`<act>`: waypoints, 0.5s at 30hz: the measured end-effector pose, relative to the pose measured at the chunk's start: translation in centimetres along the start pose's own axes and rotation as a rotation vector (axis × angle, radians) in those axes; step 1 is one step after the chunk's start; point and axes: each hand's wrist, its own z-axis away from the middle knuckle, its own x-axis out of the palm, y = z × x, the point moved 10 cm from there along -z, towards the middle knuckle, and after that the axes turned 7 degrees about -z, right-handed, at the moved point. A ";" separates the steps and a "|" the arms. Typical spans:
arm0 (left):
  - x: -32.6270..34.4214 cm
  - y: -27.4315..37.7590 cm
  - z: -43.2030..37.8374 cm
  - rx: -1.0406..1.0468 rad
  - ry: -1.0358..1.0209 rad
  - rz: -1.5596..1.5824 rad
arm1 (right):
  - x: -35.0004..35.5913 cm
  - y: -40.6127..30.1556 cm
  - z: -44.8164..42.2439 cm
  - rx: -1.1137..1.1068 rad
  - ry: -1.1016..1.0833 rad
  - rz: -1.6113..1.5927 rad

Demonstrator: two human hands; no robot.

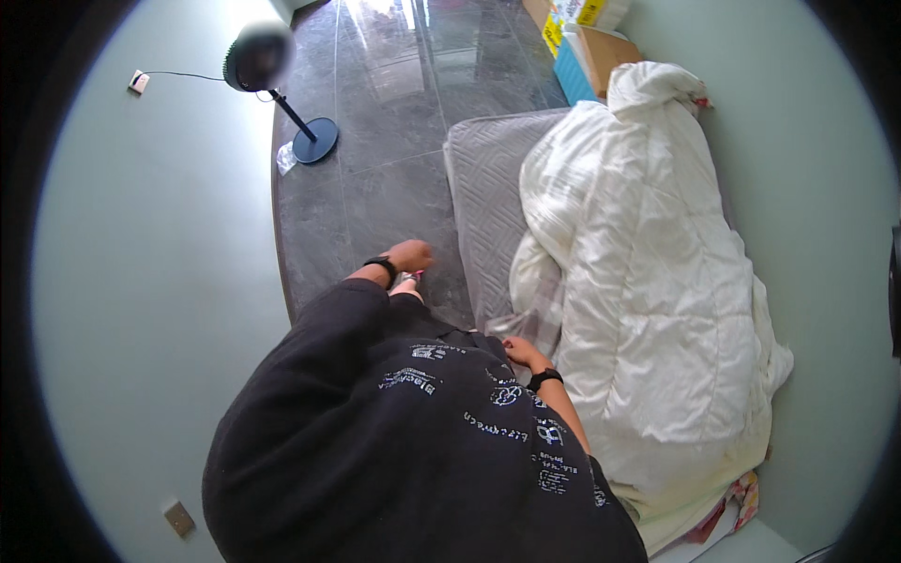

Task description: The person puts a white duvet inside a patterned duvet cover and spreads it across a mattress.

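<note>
My left hand [412, 256], with a black band at its wrist, hangs over the grey tiled floor above my foot; its fingers look curled and nothing shows in them. Low beside the bed's near edge, my right hand [519, 350] has bent fingers close to a sheer, checked fabric or plastic piece [538, 317]; whether it grips this is unclear. A white quilt [654, 281] lies rumpled over much of the grey quilted mattress [489, 183], to the right of both hands.
A black pedestal fan [314, 141] stands by the left wall, its cord running to a wall socket [139, 82]. Past the mattress are a cardboard box [612, 55] and a blue container [574, 76]. A crumpled clear bag [286, 159] lies beside the fan's base.
</note>
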 end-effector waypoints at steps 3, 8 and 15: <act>-1.3 -15.2 2.2 -0.157 0.064 0.004 | -2.2 1.5 -4.7 0.042 0.135 -0.108; 1.9 -33.3 6.4 -0.650 -0.294 0.291 | -11.1 7.4 -2.8 0.650 0.740 -0.728; -11.1 -42.2 -3.8 -0.611 -0.216 0.445 | -16.2 -2.6 -12.8 0.828 0.838 -0.986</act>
